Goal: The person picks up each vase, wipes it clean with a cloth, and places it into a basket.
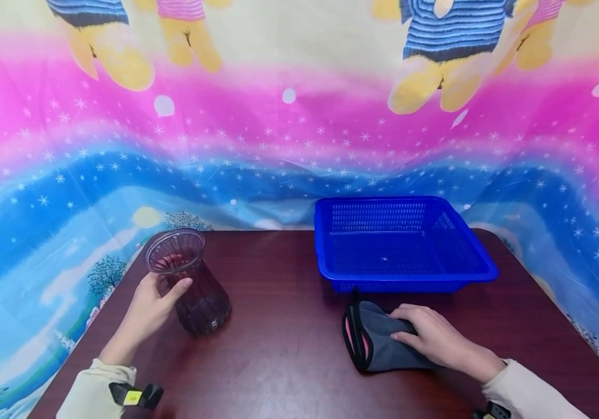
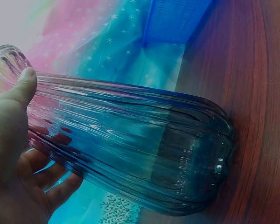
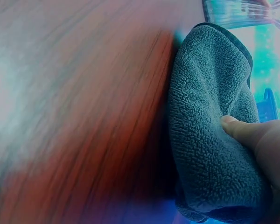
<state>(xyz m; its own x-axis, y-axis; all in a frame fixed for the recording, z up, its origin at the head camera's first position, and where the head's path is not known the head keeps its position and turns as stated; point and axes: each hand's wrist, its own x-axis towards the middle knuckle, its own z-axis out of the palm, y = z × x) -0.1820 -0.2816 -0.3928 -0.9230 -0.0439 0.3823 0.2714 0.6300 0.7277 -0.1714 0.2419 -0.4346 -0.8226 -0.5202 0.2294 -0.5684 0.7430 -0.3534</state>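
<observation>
A ribbed clear glass vase (image 1: 204, 299) with a flared rim stands at the table's left, slightly tilted in the head view. My left hand (image 1: 147, 305) grips it just below the rim, thumb on the near side and fingers behind the glass. The left wrist view shows the vase (image 2: 130, 140) whole, its base at the wooden table. A folded grey cloth (image 1: 383, 337) with black edging and a pink inner side lies right of centre. My right hand (image 1: 438, 337) holds the cloth from its right side, with the thumb pressing into the fluffy pile (image 3: 210, 126) in the right wrist view.
A blue plastic basket (image 1: 404, 279) with perforated walls stands at the back right, just behind the cloth. The dark reddish wooden table (image 1: 278, 361) runs back to a printed fabric backdrop (image 1: 278, 139), which also hangs along both sides.
</observation>
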